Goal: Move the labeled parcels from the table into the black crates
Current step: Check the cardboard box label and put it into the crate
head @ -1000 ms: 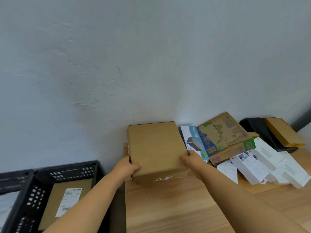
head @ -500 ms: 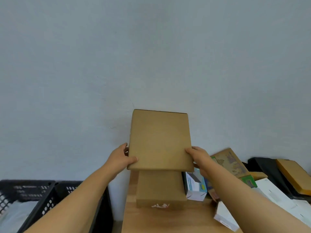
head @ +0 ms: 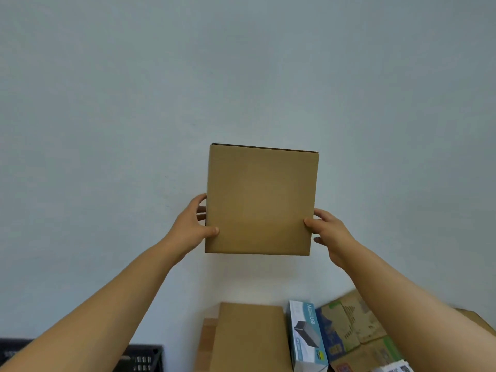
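A plain brown cardboard box (head: 260, 200) is held up in the air in front of the wall, its flat face toward me, with no label showing on that face. My left hand (head: 192, 226) grips its lower left edge and my right hand (head: 328, 233) grips its lower right edge. Below it a second brown box (head: 249, 336) lies on the wooden table (head: 208, 345). A corner of a black crate (head: 145, 358) shows at the bottom left, its inside hidden.
To the right of the lying box, a white and blue product box (head: 306, 335) stands on the table. Printed brown cardboard packs (head: 349, 326) lie beside it. The grey wall (head: 241, 76) fills most of the view.
Both hands have lifted the top brown box off the one beneath and raised it high, tilting it upright. The view has swung upward, so the crates and the table have dropped to the bottom edge.
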A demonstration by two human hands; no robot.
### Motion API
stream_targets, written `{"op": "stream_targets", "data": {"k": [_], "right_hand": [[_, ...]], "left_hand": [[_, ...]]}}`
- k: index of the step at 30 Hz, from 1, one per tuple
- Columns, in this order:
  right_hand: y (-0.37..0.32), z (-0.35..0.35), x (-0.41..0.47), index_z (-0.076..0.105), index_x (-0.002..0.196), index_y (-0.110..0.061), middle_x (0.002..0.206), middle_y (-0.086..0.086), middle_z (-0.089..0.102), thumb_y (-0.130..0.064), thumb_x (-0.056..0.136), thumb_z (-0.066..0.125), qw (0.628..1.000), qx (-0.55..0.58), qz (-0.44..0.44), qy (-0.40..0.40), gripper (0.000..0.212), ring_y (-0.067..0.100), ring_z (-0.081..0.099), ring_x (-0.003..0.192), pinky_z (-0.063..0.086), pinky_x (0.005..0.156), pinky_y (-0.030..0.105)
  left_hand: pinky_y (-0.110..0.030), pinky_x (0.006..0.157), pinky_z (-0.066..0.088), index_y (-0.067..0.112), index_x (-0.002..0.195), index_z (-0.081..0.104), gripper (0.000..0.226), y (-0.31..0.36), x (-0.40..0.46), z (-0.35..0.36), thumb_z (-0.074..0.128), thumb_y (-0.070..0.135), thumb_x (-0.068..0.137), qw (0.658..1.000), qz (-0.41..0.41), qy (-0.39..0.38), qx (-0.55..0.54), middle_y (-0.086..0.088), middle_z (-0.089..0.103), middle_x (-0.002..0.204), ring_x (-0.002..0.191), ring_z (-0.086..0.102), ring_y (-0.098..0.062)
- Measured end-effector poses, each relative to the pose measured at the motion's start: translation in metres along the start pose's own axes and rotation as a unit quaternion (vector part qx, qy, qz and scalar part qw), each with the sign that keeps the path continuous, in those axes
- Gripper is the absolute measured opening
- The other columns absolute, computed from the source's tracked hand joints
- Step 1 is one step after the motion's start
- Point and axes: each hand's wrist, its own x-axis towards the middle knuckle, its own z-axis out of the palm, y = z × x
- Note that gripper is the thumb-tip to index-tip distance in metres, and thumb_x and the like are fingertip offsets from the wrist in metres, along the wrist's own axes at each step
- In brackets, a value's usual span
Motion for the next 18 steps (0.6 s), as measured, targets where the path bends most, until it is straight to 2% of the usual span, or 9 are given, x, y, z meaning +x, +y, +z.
{"op": "stream_targets", "data": {"k": [3, 5, 7, 9, 11, 14, 16, 18], "right_hand": [[-0.01, -0.006, 0.002, 0.056, 0.127, -0.022, 0.113, 0.005, 0.065, -0.008, 0.091, 0.048, 1.0, 0.003, -0.009, -0.004, 0.04, 0.021, 0.059, 0.103, 0.043, 0.08, 0.031], [-0.017, -0.007, 0.003, 0.059, 0.124, -0.021, 0.11, 0.003, 0.066, -0.008, 0.092, 0.044, 1.0, 0.029, -0.009, -0.002, 0.037, 0.021, 0.061, 0.101, 0.048, 0.081, 0.03], [-0.024, -0.008, 0.001, 0.062, 0.116, -0.019, 0.111, 0.005, 0.065, -0.016, 0.096, 0.042, 0.998, 0.062, -0.003, -0.004, 0.029, 0.022, 0.063, 0.102, 0.051, 0.088, 0.032], [-0.028, -0.008, 0.0, 0.065, 0.109, -0.019, 0.11, 0.006, 0.065, -0.028, 0.097, 0.045, 0.995, 0.096, 0.005, -0.009, 0.025, 0.023, 0.065, 0.101, 0.052, 0.092, 0.034], [-0.03, -0.009, -0.001, 0.066, 0.1, -0.021, 0.106, 0.005, 0.066, -0.032, 0.097, 0.048, 0.991, 0.132, 0.005, -0.011, 0.022, 0.023, 0.065, 0.099, 0.051, 0.094, 0.037], [-0.026, -0.011, 0.001, 0.068, 0.105, -0.022, 0.101, 0.0, 0.069, -0.032, 0.094, 0.05, 0.992, 0.127, 0.002, -0.024, 0.024, 0.02, 0.063, 0.095, 0.048, 0.096, 0.039], [-0.024, -0.012, -0.001, 0.066, 0.113, -0.02, 0.101, 0.001, 0.067, -0.038, 0.097, 0.045, 0.992, 0.123, 0.012, -0.028, 0.033, 0.021, 0.058, 0.091, 0.046, 0.09, 0.037], [-0.026, -0.011, -0.004, 0.064, 0.112, -0.019, 0.104, 0.002, 0.068, -0.041, 0.1, 0.036, 0.993, 0.116, 0.013, -0.027, 0.037, 0.023, 0.06, 0.09, 0.045, 0.085, 0.034]], "left_hand": [[-0.034, 0.09, 0.042, 0.028, 0.139, 0.036, 0.065, 0.011, 0.006, -0.006, 0.067, 0.009, 0.085, 0.999, 0.018, 0.035, 0.035, 0.004, 0.046, 0.124, 0.112, 0.045, -0.015], [-0.033, 0.088, 0.042, 0.028, 0.138, 0.039, 0.056, 0.016, 0.01, -0.011, 0.059, 0.009, 0.09, 0.999, 0.006, 0.041, 0.009, -0.001, 0.048, 0.121, 0.109, 0.048, -0.019], [-0.033, 0.091, 0.041, 0.027, 0.137, 0.042, 0.046, 0.021, 0.012, -0.015, 0.048, 0.01, 0.095, 0.998, -0.011, 0.03, -0.045, -0.003, 0.054, 0.112, 0.106, 0.053, -0.02], [-0.032, 0.094, 0.042, 0.027, 0.133, 0.045, 0.036, 0.028, 0.014, -0.016, 0.04, 0.016, 0.099, 0.995, -0.027, 0.025, -0.093, -0.001, 0.058, 0.112, 0.106, 0.056, -0.021], [-0.031, 0.093, 0.044, 0.025, 0.119, 0.051, 0.025, 0.034, 0.012, -0.017, 0.034, 0.026, 0.102, 0.991, -0.03, 0.028, -0.126, 0.0, 0.059, 0.114, 0.105, 0.056, -0.019], [-0.029, 0.085, 0.046, 0.028, 0.107, 0.06, 0.034, 0.035, 0.01, -0.02, 0.029, 0.04, 0.101, 0.985, -0.02, 0.007, -0.169, 0.004, 0.064, 0.108, 0.102, 0.059, -0.014], [-0.028, 0.081, 0.045, 0.024, 0.114, 0.061, 0.042, 0.034, 0.011, -0.021, 0.028, 0.046, 0.101, 0.983, -0.029, -0.007, -0.183, 0.002, 0.065, 0.109, 0.101, 0.059, -0.014], [-0.031, 0.088, 0.044, 0.018, 0.12, 0.056, 0.042, 0.032, 0.013, -0.02, 0.033, 0.047, 0.1, 0.984, -0.035, -0.01, -0.173, 0.001, 0.062, 0.117, 0.108, 0.056, -0.015]]}}
